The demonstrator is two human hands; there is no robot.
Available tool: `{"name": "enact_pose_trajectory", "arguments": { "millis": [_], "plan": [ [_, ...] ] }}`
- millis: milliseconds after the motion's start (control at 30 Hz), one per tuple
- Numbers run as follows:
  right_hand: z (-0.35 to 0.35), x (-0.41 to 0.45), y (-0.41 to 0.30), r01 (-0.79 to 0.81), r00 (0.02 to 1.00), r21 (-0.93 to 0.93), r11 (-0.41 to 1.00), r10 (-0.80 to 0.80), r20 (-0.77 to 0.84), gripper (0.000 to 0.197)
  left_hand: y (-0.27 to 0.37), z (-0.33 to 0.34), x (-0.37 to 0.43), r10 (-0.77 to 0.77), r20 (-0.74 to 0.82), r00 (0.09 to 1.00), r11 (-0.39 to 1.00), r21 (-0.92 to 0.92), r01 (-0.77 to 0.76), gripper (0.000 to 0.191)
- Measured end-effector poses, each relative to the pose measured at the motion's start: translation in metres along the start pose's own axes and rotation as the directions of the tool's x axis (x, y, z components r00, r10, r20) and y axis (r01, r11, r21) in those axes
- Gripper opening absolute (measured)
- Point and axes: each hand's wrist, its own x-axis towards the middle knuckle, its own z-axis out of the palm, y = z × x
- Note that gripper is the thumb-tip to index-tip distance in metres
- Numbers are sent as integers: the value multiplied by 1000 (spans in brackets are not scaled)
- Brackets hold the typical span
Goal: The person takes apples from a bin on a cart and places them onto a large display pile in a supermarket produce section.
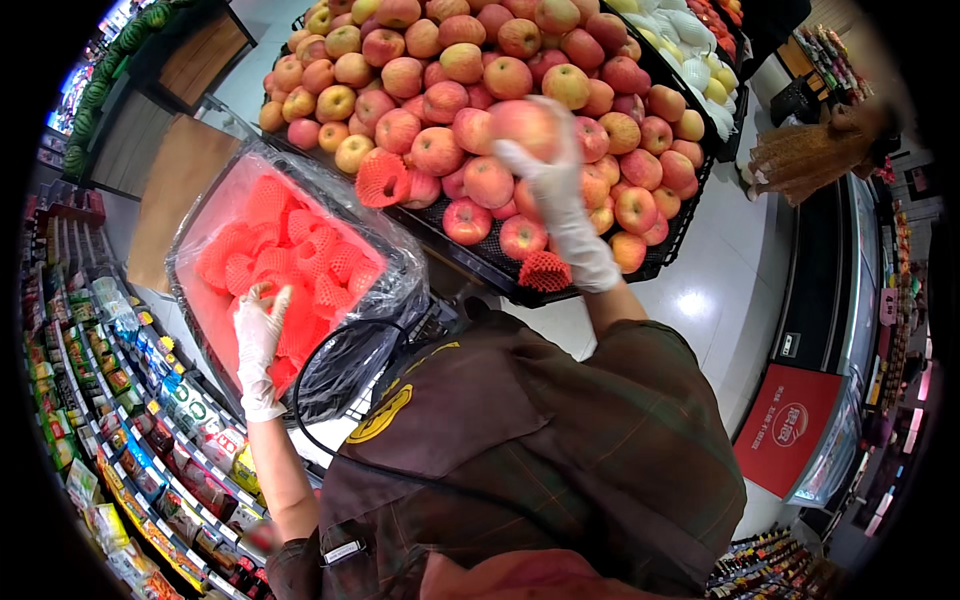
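Observation:
Many red and yellow apples (462, 63) are heaped on a black display tray (480, 266) in front of me. My right hand (551, 161), in a white glove, is shut on an apple (523, 129) above the heap, slightly blurred. My left hand (262, 319), also gloved, hovers over or touches the red foam net sleeves (274, 259) in a plastic-lined crate (184, 300); its fingers are curled, and whether it holds a sleeve cannot be told. Two more foam nets lie at the heap's near edge, one upright and open-mouthed (382, 180), the other (544, 271) by my right wrist.
A brown board (176, 195) lies beyond the crate. Packed shelves (142, 420) curve along the left. White-netted fruit (686, 37) sits past the apples. On the right stand a person in brown clothing (810, 161) and a refrigerated case (825, 337). A black cable crosses my apron.

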Motion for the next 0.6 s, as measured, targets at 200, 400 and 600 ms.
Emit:
{"name": "enact_pose_trajectory", "arguments": {
  "millis": [200, 400, 600],
  "plan": [
    [-107, -13, 71, 35, 958, -701, 713, -223, -179, 74, 7, -11, 6, -195, -9, 981, 938, -293, 184, 48],
    [-128, -25, 99, 54, 979, -807, 588, -191, -73, 69, -11, -2, 6, -308, -50, 950, 950, -78, 304, 49],
    [-109, -14, 60, 117, 965, -891, 438, -263, -3, 58, -28, -24, -13, -225, -270, 936, 974, -72, 213, 20]
  ]
}}
